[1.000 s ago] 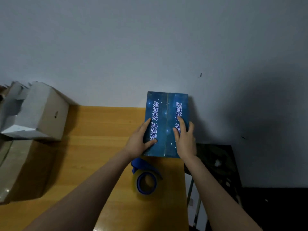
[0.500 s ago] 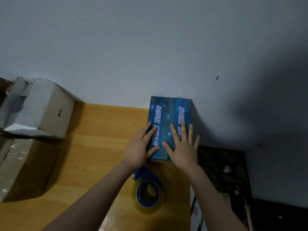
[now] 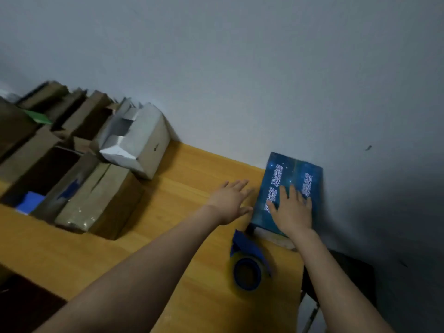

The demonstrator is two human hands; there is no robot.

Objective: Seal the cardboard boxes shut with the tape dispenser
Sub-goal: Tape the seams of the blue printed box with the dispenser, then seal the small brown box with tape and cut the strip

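Observation:
A dark blue printed cardboard box stands at the back right corner of the wooden table, against the wall, its flaps closed. My right hand lies flat on its top with straight, spread fingers. My left hand hovers over the table just left of the box, fingers straight, holding nothing. A blue tape dispenser with a roll of clear tape lies on the table in front of the box, between my forearms.
Several brown cardboard boxes crowd the table's left side, one open with a blue item inside. A grey-white box with loose flaps sits on top of them. The table's right edge drops to a dark surface.
My left hand has come off the blue box and moved left over the table. My right hand stays flat on the box. The view has swung left, showing more boxes.

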